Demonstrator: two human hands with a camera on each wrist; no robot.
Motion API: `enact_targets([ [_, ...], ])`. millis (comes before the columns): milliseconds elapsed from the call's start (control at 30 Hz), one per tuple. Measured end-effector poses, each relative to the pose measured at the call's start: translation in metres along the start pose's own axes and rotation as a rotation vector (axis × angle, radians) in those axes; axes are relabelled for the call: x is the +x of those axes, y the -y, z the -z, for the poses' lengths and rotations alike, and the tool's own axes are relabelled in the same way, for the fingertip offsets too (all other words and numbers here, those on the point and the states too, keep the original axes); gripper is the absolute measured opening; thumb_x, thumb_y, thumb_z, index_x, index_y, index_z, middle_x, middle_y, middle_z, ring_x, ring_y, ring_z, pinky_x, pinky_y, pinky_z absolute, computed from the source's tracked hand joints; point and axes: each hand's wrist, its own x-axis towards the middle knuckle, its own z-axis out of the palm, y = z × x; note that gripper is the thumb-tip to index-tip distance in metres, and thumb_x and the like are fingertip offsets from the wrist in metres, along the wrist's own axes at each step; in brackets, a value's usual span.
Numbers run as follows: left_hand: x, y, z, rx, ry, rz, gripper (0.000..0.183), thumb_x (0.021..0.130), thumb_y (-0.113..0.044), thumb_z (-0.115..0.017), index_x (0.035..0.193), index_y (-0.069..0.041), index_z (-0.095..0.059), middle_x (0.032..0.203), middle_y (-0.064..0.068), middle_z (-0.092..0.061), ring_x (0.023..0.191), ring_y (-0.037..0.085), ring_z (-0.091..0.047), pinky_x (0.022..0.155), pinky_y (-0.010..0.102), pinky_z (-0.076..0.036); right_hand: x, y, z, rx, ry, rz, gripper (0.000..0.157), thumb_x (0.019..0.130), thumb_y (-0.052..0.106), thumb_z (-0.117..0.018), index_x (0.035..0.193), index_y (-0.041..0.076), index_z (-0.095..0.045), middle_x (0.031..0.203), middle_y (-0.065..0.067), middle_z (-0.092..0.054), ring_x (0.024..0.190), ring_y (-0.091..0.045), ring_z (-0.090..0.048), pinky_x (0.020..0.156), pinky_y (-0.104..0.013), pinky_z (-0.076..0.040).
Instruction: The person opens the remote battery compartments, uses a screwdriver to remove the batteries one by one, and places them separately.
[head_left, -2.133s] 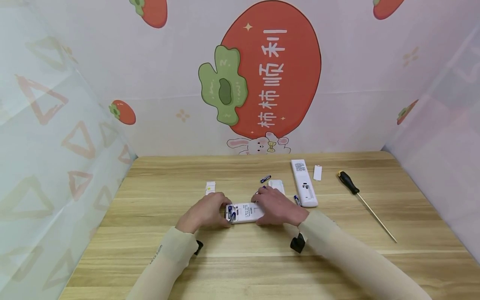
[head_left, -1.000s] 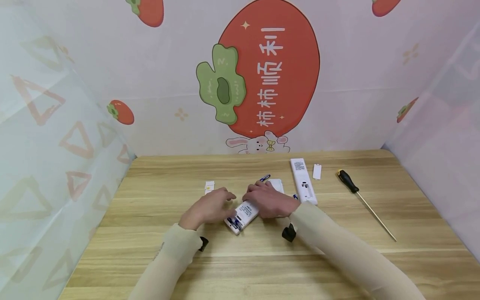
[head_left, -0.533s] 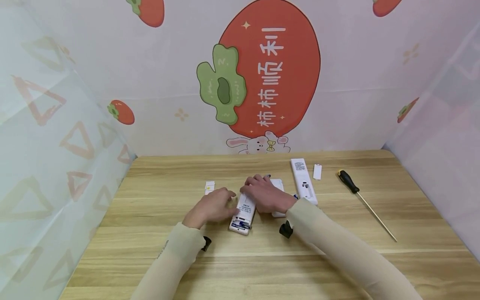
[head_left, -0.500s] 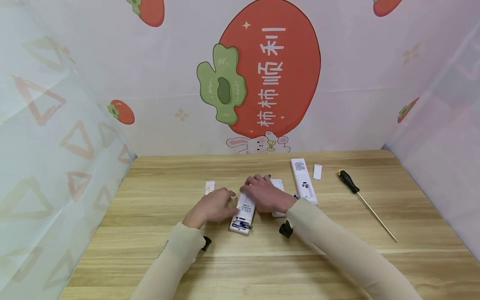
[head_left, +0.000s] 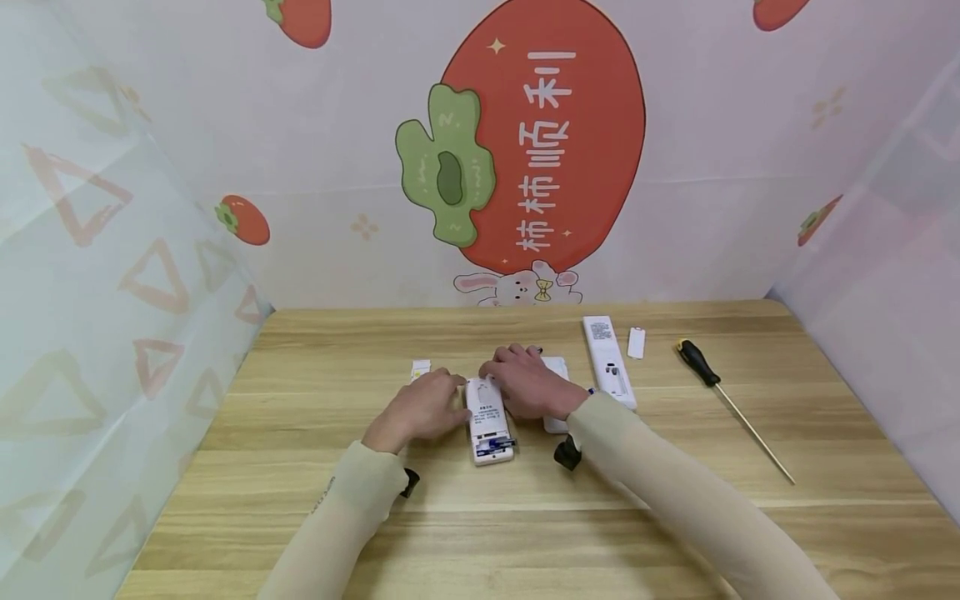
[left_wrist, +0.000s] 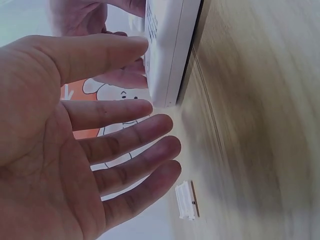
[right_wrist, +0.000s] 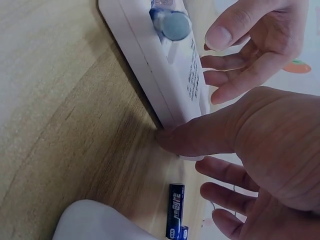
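Observation:
A white remote control (head_left: 486, 408) lies back side up on the table, long side pointing away from me, its battery bay uncovered at the near end. Blue batteries (head_left: 497, 446) sit in that bay, and one tilts up, its end (right_wrist: 176, 26) sticking out in the right wrist view. My right hand (head_left: 528, 385) holds the remote's far right corner, thumb along its side and fingers round the far end. My left hand (head_left: 427, 404) is at the left side, its fingers extended and apart, the thumb tip right at the remote's edge.
Right of the remote lies a white cover-like piece (head_left: 556, 426), partly under my right hand. Loose AAA batteries (right_wrist: 175, 210) lie near it. Farther right are a second white remote (head_left: 609, 362), a small white cover (head_left: 636, 342) and a screwdriver (head_left: 699, 363). A small white piece (head_left: 422, 366) lies back left.
The remote has turned from lying crosswise to pointing away from me, its battery bay swinging to the near end. My right hand moved with its far end, and my left hand loosened from it.

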Motion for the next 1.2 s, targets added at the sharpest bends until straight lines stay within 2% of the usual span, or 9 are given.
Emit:
enact_targets([
  [200,-0.001,0.002,0.001,0.045,-0.015,-0.004,0.053,0.092,-0.029,-0.076,0.135,-0.001,-0.062,0.121,0.015,-0.062,0.107,0.03,-0.058,0.093,0.051,-0.051,0.004,0.001,0.0,-0.006,0.018,-0.001,0.037,0.096,0.01,-0.066,0.132,0.018,-0.067,0.116,-0.003,-0.061,0.11,-0.024,-0.049,0.092,-0.042,-0.037],
  [400,0.001,0.002,0.002,0.067,-0.014,-0.003,0.055,0.094,-0.03,-0.074,0.139,-0.001,-0.059,0.133,0.017,-0.058,0.119,0.033,-0.056,0.102,0.05,-0.047,0.0,-0.002,0.003,0.016,0.026,-0.012,0.039,0.097,0.007,-0.062,0.134,0.02,-0.065,0.116,-0.003,-0.061,0.109,-0.024,-0.049,0.092,-0.043,-0.037],
  [533,0.004,0.0,0.0,0.057,-0.023,-0.018,0.054,0.096,-0.031,-0.071,0.141,-0.003,-0.058,0.137,0.016,-0.057,0.123,0.034,-0.054,0.105,0.049,-0.044,-0.012,-0.009,0.009,0.063,0.027,-0.05,0.046,0.093,0.003,-0.064,0.136,0.02,-0.064,0.116,-0.003,-0.059,0.111,-0.023,-0.048,0.096,-0.042,-0.035],
  [633,0.008,-0.003,-0.002,0.035,-0.027,-0.002,0.056,0.098,-0.038,-0.068,0.142,-0.006,-0.058,0.139,0.015,-0.056,0.126,0.034,-0.053,0.107,0.05,-0.042,-0.023,-0.014,0.013,0.086,0.021,-0.071,0.05,0.089,0.004,-0.07,0.136,0.018,-0.064,0.118,-0.004,-0.059,0.113,-0.024,-0.048,0.097,-0.044,-0.035],
  [833,0.017,-0.01,-0.007,0.028,-0.031,0.034,0.066,0.096,-0.049,-0.067,0.145,-0.007,-0.056,0.143,0.016,-0.054,0.13,0.036,-0.05,0.106,0.053,-0.043,-0.05,-0.025,0.023,0.103,-0.017,-0.088,0.046,0.09,0.009,-0.074,0.135,0.014,-0.064,0.125,-0.008,-0.06,0.117,-0.028,-0.048,0.095,-0.047,-0.037],
  [933,0.021,-0.013,-0.009,0.042,-0.019,0.01,0.061,0.097,-0.047,-0.066,0.145,-0.01,-0.057,0.141,0.016,-0.054,0.127,0.035,-0.051,0.105,0.053,-0.043,-0.06,-0.029,0.026,0.116,-0.025,-0.109,0.046,0.09,0.01,-0.074,0.135,0.014,-0.063,0.125,-0.007,-0.059,0.115,-0.026,-0.048,0.094,-0.046,-0.037],
  [1067,0.023,-0.015,-0.011,0.063,0.018,-0.036,0.048,0.102,-0.038,-0.062,0.146,-0.021,-0.057,0.14,0.013,-0.054,0.126,0.034,-0.049,0.104,0.053,-0.042,-0.071,-0.034,0.029,0.115,-0.021,-0.139,0.048,0.09,0.013,-0.076,0.136,0.013,-0.063,0.123,-0.008,-0.06,0.115,-0.026,-0.048,0.095,-0.048,-0.037],
  [1200,0.022,-0.016,-0.012,0.082,0.04,-0.052,0.045,0.104,-0.035,-0.059,0.147,-0.025,-0.056,0.141,0.011,-0.054,0.127,0.034,-0.049,0.104,0.053,-0.042,-0.081,-0.037,0.032,0.124,-0.02,-0.18,0.049,0.088,0.013,-0.078,0.135,0.013,-0.064,0.126,-0.008,-0.06,0.119,-0.028,-0.048,0.099,-0.05,-0.037],
])
